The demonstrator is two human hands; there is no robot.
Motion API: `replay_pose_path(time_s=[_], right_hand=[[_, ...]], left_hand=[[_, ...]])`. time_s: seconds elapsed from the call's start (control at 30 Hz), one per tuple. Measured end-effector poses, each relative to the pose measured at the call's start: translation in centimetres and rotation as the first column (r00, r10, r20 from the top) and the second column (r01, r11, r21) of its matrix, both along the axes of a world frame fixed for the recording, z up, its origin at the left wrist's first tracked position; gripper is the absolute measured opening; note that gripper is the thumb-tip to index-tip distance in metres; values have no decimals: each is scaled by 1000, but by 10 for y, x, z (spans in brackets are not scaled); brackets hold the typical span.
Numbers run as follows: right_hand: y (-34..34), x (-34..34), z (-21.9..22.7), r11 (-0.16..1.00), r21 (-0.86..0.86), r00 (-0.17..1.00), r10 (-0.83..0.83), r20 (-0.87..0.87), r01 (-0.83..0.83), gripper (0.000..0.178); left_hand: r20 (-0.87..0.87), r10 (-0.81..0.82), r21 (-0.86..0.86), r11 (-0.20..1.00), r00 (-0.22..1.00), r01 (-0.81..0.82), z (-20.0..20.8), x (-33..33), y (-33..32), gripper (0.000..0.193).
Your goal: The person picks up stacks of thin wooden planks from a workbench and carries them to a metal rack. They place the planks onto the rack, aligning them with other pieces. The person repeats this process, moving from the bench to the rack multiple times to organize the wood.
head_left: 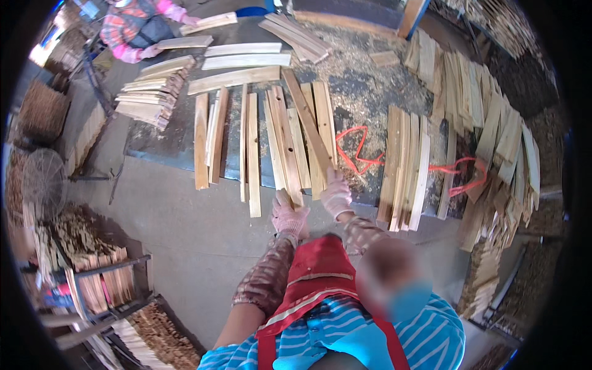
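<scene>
Wearing a pale pink knit glove, my right hand (337,194) is closed on the near end of a long brownish wooden slat (311,123). That slat slants away to the far left, across the tops of other slats. My left hand (290,219), gloved alike, grips the near end of a knotted wooden slat (287,148) that juts past the table's near edge; its fingertips are partly hidden. Paler slats (322,132) lie between and beyond my hands. Left of them rest narrow slats (253,154) and a further loose group (202,142).
Sawdust and chips cover the dark table (364,92). Orange-red cord (357,154) lies right of my hands, near a slat bundle (404,169) and a large heap (493,135). A co-worker (139,28) handles slats at far left. A fan (44,182) and wood-filled rack (105,277) stand left.
</scene>
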State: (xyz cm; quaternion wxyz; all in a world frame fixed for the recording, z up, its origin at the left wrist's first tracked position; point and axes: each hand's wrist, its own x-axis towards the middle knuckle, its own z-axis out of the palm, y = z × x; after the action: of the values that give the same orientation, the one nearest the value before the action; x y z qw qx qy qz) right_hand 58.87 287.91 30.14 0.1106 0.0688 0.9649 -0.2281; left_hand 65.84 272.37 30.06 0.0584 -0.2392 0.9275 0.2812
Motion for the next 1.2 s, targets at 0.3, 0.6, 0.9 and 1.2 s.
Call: replay_pose_path(time_s=[0.3,0.6,0.9,1.2], right_hand=[[16,21,-40,63,-828,755,-453,474,558,25],[-59,50,-50,576,-711,895,-410,176,403,39],[-91,34,-75,912,-408,807,212,552,40,50],[-68,-62,12,890,238,920,391,34,-388,84]], left_hand=[[179,125,758,616,976,-217,-33,-36,-44,101],[204,147,802,542,968,-251,-18,-54,-89,50],[320,-30,131,991,947,-12,9,-84,-65,86],[197,11,-57,998,980,0,3,-100,-50,93]])
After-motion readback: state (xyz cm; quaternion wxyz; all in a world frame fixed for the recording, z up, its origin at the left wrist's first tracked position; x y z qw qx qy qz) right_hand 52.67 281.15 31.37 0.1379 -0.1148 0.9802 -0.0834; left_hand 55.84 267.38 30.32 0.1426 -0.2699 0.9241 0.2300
